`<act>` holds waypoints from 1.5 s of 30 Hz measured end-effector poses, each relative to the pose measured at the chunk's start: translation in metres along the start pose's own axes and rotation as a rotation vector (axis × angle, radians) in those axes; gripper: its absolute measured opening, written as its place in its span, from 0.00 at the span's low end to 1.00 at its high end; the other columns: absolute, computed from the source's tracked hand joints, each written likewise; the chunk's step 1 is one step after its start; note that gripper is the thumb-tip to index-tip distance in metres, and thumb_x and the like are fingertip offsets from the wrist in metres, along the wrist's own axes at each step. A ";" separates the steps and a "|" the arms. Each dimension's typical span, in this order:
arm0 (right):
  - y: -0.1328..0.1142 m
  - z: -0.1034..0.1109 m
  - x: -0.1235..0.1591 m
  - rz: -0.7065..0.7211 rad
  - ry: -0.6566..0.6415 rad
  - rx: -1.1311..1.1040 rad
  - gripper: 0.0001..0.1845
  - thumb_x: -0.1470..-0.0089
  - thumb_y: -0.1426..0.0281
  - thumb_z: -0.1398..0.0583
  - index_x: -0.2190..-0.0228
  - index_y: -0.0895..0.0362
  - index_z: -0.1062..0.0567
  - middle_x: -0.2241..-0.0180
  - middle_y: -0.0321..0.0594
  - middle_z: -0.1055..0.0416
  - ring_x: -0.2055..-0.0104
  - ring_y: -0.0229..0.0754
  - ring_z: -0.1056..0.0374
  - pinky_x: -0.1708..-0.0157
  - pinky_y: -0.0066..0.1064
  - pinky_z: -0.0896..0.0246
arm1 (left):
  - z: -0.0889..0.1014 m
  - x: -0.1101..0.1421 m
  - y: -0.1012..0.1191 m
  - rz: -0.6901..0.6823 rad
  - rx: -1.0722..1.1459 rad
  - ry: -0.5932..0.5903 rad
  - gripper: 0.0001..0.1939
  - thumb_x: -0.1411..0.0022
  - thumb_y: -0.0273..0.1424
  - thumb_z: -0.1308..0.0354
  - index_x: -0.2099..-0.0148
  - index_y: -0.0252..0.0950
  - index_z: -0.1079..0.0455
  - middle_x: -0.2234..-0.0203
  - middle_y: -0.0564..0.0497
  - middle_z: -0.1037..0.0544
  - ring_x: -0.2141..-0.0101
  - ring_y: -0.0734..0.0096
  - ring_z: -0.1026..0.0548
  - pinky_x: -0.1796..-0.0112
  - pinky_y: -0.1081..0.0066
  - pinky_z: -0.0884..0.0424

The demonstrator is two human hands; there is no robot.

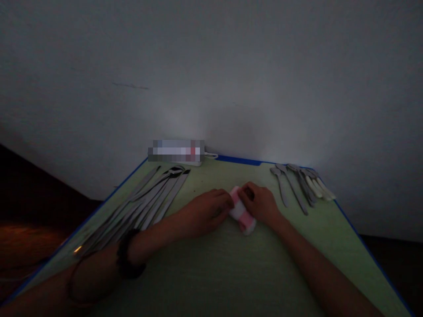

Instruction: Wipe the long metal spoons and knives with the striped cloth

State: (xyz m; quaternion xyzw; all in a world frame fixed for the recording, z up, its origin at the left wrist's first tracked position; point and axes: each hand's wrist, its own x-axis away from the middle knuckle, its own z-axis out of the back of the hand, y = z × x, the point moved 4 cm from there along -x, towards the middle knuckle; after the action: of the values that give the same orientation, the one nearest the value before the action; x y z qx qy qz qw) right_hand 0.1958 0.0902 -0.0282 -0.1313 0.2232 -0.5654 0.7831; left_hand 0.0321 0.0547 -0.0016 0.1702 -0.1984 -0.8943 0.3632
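A small pink-and-white cloth [242,215], bunched or folded, lies between my hands near the middle of the table. My left hand [211,210] is closed, with its fingertips at the cloth's left edge. On the other side, my right hand [259,202] pinches the cloth's upper right part between thumb and fingers. Whether the cloth wraps anything cannot be made out in the dim light. A dark beaded bracelet [127,255] circles my left wrist.
Long metal cutlery [145,202], knives and spoons among it, lies along the table's left side, partly behind my left forearm. Several spoons [292,189] and white-handled pieces [319,188] lie at the right. A white box-like object [176,152], blurred out, sits against the wall [211,79].
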 end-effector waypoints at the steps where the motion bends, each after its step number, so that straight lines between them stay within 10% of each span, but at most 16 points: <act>1: 0.001 -0.003 0.001 0.007 0.005 -0.008 0.13 0.44 0.61 0.49 0.69 0.55 0.30 0.77 0.35 0.29 0.76 0.35 0.36 0.76 0.26 0.51 | 0.005 0.000 -0.002 0.025 0.003 -0.008 0.09 0.37 0.28 0.53 0.57 0.37 0.33 0.62 0.49 0.27 0.61 0.68 0.29 0.58 0.68 0.34; 9: -0.001 -0.002 0.002 0.008 0.046 0.034 0.14 0.44 0.61 0.50 0.71 0.55 0.30 0.78 0.35 0.30 0.76 0.35 0.37 0.76 0.27 0.52 | 0.038 0.003 -0.040 0.178 -0.354 0.021 0.13 0.38 0.32 0.54 0.53 0.36 0.34 0.56 0.47 0.28 0.56 0.63 0.30 0.55 0.65 0.37; 13: 0.000 -0.003 0.002 0.005 0.064 0.048 0.13 0.45 0.61 0.49 0.71 0.55 0.30 0.77 0.35 0.30 0.76 0.36 0.37 0.76 0.27 0.52 | 0.060 0.014 -0.075 0.497 -0.685 -0.033 0.18 0.40 0.34 0.53 0.50 0.31 0.34 0.53 0.37 0.31 0.51 0.49 0.34 0.54 0.55 0.39; 23: 0.004 -0.004 0.002 -0.008 0.060 -0.025 0.12 0.46 0.61 0.48 0.70 0.55 0.29 0.78 0.35 0.30 0.77 0.35 0.36 0.76 0.27 0.50 | 0.085 0.035 -0.118 0.845 -0.675 -0.195 0.16 0.45 0.39 0.48 0.61 0.36 0.26 0.64 0.37 0.22 0.64 0.49 0.25 0.66 0.58 0.32; 35: 0.003 -0.002 0.002 0.012 0.055 -0.061 0.13 0.45 0.62 0.49 0.73 0.56 0.30 0.79 0.35 0.31 0.78 0.34 0.37 0.76 0.26 0.49 | 0.084 0.028 -0.112 0.681 -0.716 -0.221 0.17 0.43 0.37 0.51 0.60 0.33 0.26 0.66 0.39 0.22 0.63 0.52 0.25 0.60 0.59 0.33; 45: 0.003 -0.002 0.001 -0.006 0.040 -0.062 0.13 0.45 0.62 0.49 0.69 0.55 0.28 0.76 0.37 0.28 0.75 0.36 0.35 0.73 0.27 0.46 | 0.052 0.015 -0.025 0.197 -0.424 -0.240 0.19 0.34 0.36 0.62 0.65 0.36 0.32 0.74 0.48 0.25 0.76 0.69 0.28 0.74 0.72 0.37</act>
State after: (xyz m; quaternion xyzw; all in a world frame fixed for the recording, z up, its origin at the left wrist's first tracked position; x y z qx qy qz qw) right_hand 0.1979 0.0901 -0.0320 -0.1449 0.2557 -0.5631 0.7724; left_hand -0.0161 0.0725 0.0287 -0.0371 -0.0638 -0.8899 0.4502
